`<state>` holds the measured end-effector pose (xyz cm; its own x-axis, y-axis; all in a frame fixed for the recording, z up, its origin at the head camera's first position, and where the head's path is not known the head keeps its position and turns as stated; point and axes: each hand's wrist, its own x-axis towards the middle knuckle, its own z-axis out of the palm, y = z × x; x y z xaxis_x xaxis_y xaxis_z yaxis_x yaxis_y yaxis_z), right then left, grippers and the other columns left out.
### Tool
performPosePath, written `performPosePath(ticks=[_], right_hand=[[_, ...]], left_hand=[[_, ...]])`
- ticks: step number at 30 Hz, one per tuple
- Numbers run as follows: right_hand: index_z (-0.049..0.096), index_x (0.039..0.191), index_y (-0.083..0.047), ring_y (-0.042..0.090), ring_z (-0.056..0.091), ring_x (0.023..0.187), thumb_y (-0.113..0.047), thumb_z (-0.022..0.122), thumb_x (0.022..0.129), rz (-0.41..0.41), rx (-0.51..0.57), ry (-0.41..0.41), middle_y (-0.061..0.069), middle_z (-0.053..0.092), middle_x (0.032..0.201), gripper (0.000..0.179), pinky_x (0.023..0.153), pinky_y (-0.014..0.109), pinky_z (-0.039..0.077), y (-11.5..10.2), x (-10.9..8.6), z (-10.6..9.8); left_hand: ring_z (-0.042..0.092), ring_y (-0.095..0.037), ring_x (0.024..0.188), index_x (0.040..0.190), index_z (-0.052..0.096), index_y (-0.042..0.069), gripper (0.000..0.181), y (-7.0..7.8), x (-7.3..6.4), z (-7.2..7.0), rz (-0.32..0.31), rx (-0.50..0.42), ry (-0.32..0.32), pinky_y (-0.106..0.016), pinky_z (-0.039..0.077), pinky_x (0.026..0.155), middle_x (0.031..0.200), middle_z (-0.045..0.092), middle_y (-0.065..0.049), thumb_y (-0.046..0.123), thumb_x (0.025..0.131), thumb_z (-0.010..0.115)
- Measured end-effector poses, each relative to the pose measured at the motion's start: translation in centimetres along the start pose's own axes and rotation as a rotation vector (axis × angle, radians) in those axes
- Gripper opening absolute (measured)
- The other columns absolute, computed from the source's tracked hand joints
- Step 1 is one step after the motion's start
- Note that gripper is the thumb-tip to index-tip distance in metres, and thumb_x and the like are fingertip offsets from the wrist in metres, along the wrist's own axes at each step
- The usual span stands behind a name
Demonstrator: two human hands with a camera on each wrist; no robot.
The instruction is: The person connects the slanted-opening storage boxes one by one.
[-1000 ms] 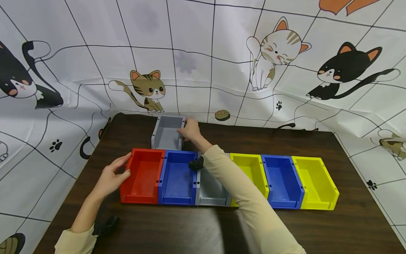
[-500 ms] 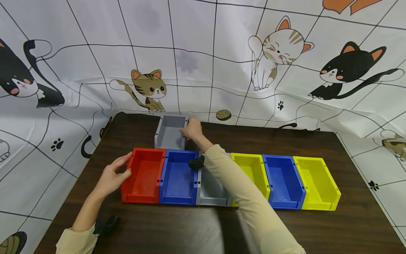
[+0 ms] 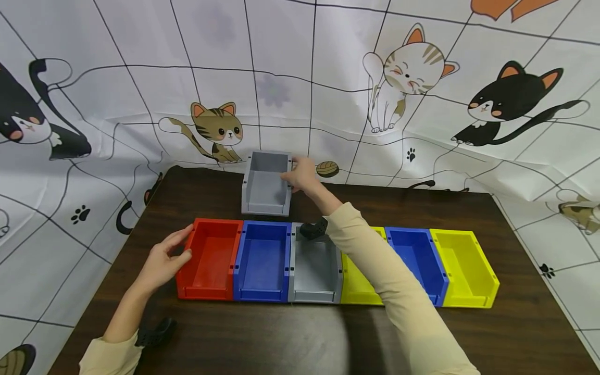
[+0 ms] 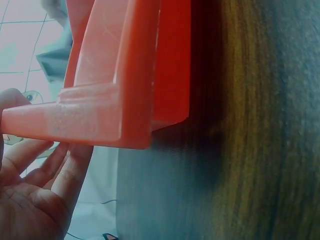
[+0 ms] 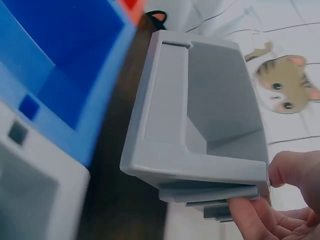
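My right hand (image 3: 302, 174) pinches the right wall of a grey plastic bin (image 3: 267, 185), held up behind the row of bins. In the right wrist view the thumb lies at the rim of this grey bin (image 5: 195, 120) and the fingers (image 5: 245, 217) reach under its side. My left hand (image 3: 164, 260) is at the left wall of the red bin (image 3: 213, 260), which ends the row on the left. The left wrist view shows its fingers (image 4: 72, 170) against the outer wall of the red bin (image 4: 100, 120), with a digit over the rim.
Right of the red bin stand a blue bin (image 3: 262, 263), a second grey bin (image 3: 316, 268), a yellow bin (image 3: 361, 284), another blue bin (image 3: 417, 260) and another yellow bin (image 3: 469, 271), side by side on a dark wooden table (image 3: 234, 338). A cat-print sheet (image 3: 281, 78) hangs behind.
The grey bin in my right hand has risen and moved to the right, and the right arm went with it. My left hand has stayed at the red bin.
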<state>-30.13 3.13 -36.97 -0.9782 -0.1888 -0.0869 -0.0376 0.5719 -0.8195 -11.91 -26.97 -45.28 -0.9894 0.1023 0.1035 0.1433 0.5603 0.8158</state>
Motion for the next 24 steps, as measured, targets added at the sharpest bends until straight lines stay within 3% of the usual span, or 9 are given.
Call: performPosePath(ticks=[4, 10, 15, 24], right_hand=[[0.038, 0.138, 0.006, 0.019, 0.062, 0.052, -0.004, 0.063, 0.083, -0.044, -0.017, -0.005, 0.016, 0.065, 0.074, 0.062, 0.052, 0.029, 0.056, -0.6, -1.0, -2.4], [0.039, 0.140, 0.002, 0.012, 0.057, 0.054, -0.005, 0.063, 0.085, -0.055, -0.042, -0.011, 0.009, 0.061, 0.075, 0.060, 0.052, 0.028, 0.056, -0.6, -2.3, -5.4], [0.039, 0.140, 0.003, 0.012, 0.054, 0.050, -0.004, 0.061, 0.084, -0.072, -0.049, -0.008, 0.004, 0.057, 0.064, 0.061, 0.057, 0.038, 0.057, 0.2, -3.3, -7.4], [0.036, 0.140, 0.005, 0.012, 0.056, 0.057, -0.001, 0.059, 0.083, -0.055, -0.034, -0.017, 0.012, 0.060, 0.080, 0.061, 0.048, 0.025, 0.054, 1.8, -5.3, -10.5]], left_hand=[[0.042, -0.048, 0.119, 0.139, 0.037, -0.007, 0.054, -0.1, 0.0, 0.0, 0.008, -0.002, -0.002, -0.046, 0.050, 0.080, 0.138, 0.038, -0.030, -0.005, 0.088, 0.054], [0.041, -0.049, 0.121, 0.140, 0.036, -0.007, 0.055, 0.0, 0.1, -0.1, -0.004, 0.006, -0.004, -0.045, 0.049, 0.080, 0.139, 0.038, -0.030, -0.004, 0.088, 0.055], [0.039, -0.049, 0.122, 0.141, 0.035, -0.006, 0.056, 0.0, 0.1, -0.1, -0.023, 0.015, -0.012, -0.045, 0.048, 0.082, 0.140, 0.036, -0.030, -0.003, 0.088, 0.055], [0.040, -0.050, 0.121, 0.141, 0.035, -0.006, 0.056, 0.1, 0.1, -0.1, -0.019, 0.023, -0.012, -0.043, 0.050, 0.080, 0.140, 0.036, -0.030, -0.003, 0.088, 0.056]])
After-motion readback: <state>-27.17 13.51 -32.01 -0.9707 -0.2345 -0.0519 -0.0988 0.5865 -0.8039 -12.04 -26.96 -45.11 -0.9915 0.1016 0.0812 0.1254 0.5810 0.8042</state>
